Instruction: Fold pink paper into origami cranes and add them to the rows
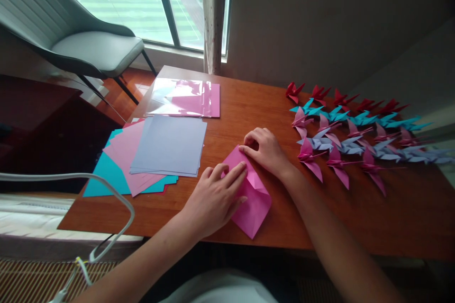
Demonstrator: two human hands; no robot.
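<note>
A bright pink sheet of origami paper (253, 213), partly folded into an elongated diamond with creases and a raised flap, lies on the table in front of me. My left hand (218, 194) rests across its left side, fingers stretched out and pressing on the paper. At the far tip of the sheet, my right hand (265, 151) pinches the corner between thumb and index finger. The part of the paper beneath my left fingers is hidden.
Rows of folded paper cranes (337, 165) in red, turquoise, pink and pale lilac stand at right. Loose coloured sheets (168, 144) overlap at left, below a clear plastic packet (181, 99). A white cable (117, 194) loops past the wooden table's (241, 97) left edge; a chair (99, 52) stands behind.
</note>
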